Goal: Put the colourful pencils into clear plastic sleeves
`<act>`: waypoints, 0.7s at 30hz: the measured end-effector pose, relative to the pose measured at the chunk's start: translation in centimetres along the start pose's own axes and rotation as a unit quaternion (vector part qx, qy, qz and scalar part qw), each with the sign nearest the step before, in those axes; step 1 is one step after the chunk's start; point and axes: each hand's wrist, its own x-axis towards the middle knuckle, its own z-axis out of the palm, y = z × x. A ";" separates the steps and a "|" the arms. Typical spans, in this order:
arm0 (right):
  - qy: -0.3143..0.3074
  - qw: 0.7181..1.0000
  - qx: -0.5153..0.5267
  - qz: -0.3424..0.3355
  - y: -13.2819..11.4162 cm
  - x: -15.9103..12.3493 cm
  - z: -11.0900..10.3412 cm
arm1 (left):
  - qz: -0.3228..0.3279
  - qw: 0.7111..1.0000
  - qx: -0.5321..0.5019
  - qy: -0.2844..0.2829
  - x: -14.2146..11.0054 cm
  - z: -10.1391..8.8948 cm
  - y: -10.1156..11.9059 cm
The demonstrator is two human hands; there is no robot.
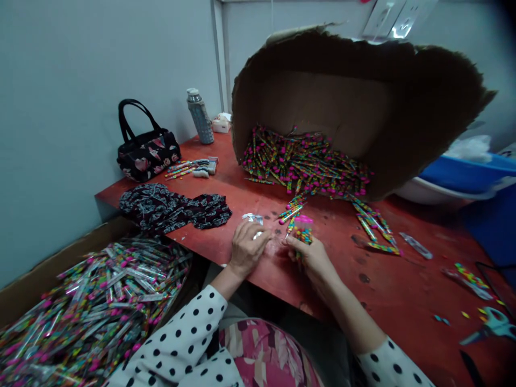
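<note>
My right hand (312, 259) is closed around slim, clear candy tubes (303, 235), filled with small bright pieces and topped in pink. Its thumb and forefinger pinch at their near end, beside my left hand. My left hand (248, 246) is closed above the red table, thumb and fingertips drawn together. A small white bit shows at its fingers, too small to name. A crumpled silver wrapper (253, 218) lies just beyond that hand. More filled tubes (293, 208) lie on the table in front of my right hand.
A torn cardboard box (403, 123) on its side spills tubes onto the table (342, 285). Another carton (30, 277) of tubes stands lower left. Around are a dark cloth (173, 207), handbag (149, 153), bottle (200, 119), scissors (494, 325) and blue basin (463, 174).
</note>
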 end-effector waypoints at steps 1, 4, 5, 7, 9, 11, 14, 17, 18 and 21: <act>-0.024 0.999 0.012 0.026 -0.1 0.5 0.4 | 0.025 0.999 -0.022 0.012 -0.2 -0.2 0.5; -0.055 0.997 0.034 0.052 -0.1 1.3 1.3 | 0.022 0.995 -0.097 0.013 -1.0 -0.7 1.9; -0.052 0.997 0.037 0.043 -0.2 1.4 1.5 | -0.008 0.991 -0.130 0.009 -1.2 -0.8 2.2; -0.040 0.998 0.033 0.023 -0.3 1.4 1.6 | -0.119 0.971 -0.207 0.003 -1.3 -1.1 2.7; -0.034 0.999 0.017 0.011 -0.6 1.4 1.8 | -0.250 0.920 -0.302 -0.024 -1.1 -1.3 2.9; -0.038 0.999 0.001 0.004 -1.0 1.5 1.8 | -0.352 0.840 -0.404 -0.085 -0.9 -1.4 2.9; -0.051 0.998 -0.019 -0.009 -1.5 1.7 1.8 | -0.442 0.722 -0.511 -0.147 -0.6 -1.0 2.9; -0.068 0.996 -0.037 -0.034 -1.6 1.5 1.5 | -0.507 0.653 -0.553 -0.100 -0.3 -0.6 3.1; -0.076 0.995 -0.043 -0.041 -1.6 1.1 1.3 | -0.522 0.634 -0.565 -0.074 -0.2 -0.5 3.2; -0.072 0.994 -0.073 -0.048 -1.4 -0.8 0.4 | -0.563 0.574 -0.595 0.000 0.2 -0.7 3.4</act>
